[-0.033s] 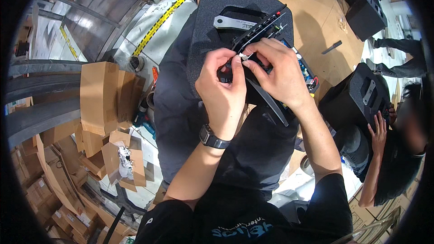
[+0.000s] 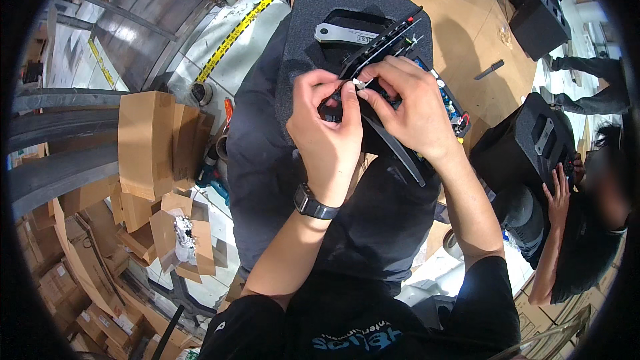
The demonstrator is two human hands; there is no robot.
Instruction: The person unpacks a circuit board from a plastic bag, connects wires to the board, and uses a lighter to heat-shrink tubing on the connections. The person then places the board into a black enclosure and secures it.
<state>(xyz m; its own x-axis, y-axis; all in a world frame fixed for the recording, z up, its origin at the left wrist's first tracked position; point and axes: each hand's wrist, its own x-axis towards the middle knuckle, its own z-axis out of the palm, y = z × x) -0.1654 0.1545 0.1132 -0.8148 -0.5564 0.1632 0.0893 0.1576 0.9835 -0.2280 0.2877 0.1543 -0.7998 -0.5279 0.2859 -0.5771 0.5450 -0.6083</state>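
A dark grey textured speaker cabinet (image 2: 303, 47) rests across my lap, with a silver metal plate (image 2: 343, 33) in its recess. A black panel (image 2: 380, 41) with small parts along its edge stands tilted over the cabinet. My left hand (image 2: 325, 117) is closed at the panel's lower end, its thumb and index finger pinching at a small white connector (image 2: 361, 85). From the other side, my right hand (image 2: 417, 107) pinches the same connector between thumb and fingers. Circuit board parts (image 2: 448, 99) show beyond my right hand, partly covered by it. Any wire at the fingertips is mostly hidden.
Cardboard boxes (image 2: 145, 143) stand at the left, with an open box (image 2: 163, 233) below them. A power drill (image 2: 213, 177) lies beside my leg. At the right, another person's hand (image 2: 559, 193) is at a black speaker (image 2: 527, 137). A dark marker-like stick (image 2: 490, 69) lies on cardboard.
My left hand's fingers have shifted very slightly. My right hand, the panel and the speaker cabinet look the same.
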